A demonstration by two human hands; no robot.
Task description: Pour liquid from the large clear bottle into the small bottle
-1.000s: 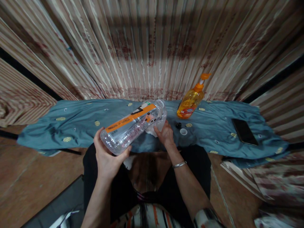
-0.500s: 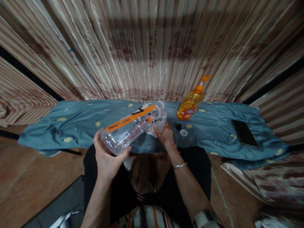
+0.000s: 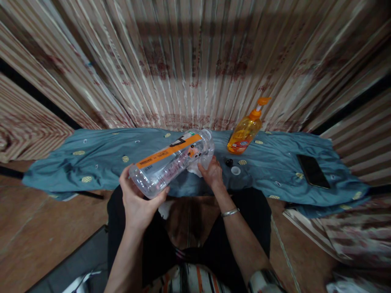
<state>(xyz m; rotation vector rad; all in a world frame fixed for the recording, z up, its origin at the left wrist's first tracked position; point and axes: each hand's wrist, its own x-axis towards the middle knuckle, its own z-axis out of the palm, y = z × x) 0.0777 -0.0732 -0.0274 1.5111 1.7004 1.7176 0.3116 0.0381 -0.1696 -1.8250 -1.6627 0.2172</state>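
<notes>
A large clear plastic bottle (image 3: 171, 160) with an orange and grey label is tilted above the cloth, its base toward me at the left and its narrow end at the upper right. My left hand (image 3: 139, 199) is closed around the base, thumb on the near side. At the narrow end my right hand (image 3: 212, 173), with a silver bangle on the wrist, presses a crumpled white tissue (image 3: 194, 167) against the underside. The bottle hides part of the tissue and some fingertips. Right of that hand lie a small black piece (image 3: 229, 162) and a white cap (image 3: 235, 170).
A pump bottle (image 3: 244, 134) of orange liquid stands toward the back of the bench, which is covered by a blue patterned cloth (image 3: 104, 150). A dark phone (image 3: 313, 171) lies at the right. Striped curtains (image 3: 183, 61) hang close behind and on both sides.
Both hands and the bottle stay almost in place. The bottle has turned slightly about its length, so its label print sits a little differently. The view has shifted very slightly.
</notes>
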